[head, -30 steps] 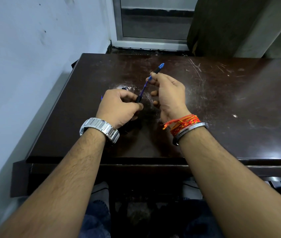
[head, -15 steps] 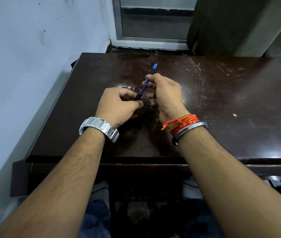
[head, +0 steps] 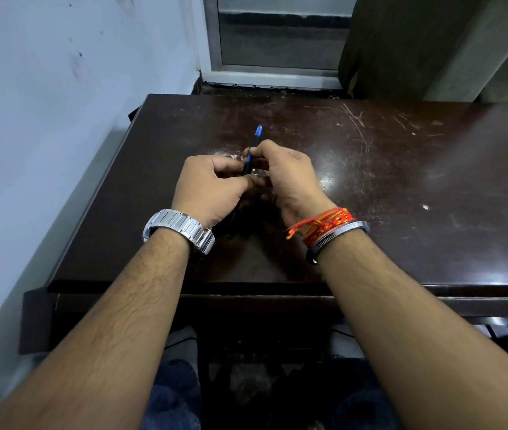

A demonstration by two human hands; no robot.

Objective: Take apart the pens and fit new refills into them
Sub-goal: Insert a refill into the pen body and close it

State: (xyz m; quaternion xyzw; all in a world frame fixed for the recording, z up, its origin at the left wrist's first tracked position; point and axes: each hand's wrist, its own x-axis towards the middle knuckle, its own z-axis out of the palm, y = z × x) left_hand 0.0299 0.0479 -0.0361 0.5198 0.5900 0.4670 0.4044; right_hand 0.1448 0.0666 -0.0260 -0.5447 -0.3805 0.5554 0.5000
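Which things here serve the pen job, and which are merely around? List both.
Job: blue-tipped pen, left hand and right hand both gripping it.
Merely around: wristwatch, orange wrist threads, metal bangle, scratched dark table.

A dark wooden table (head: pixel 401 187) — scratched and glossy, a small pale speck (head: pixel 425 207) lying near its right side.

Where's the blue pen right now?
In the head view the blue pen is centre frame, held between the left hand and right hand above the table, blue end pointing away.
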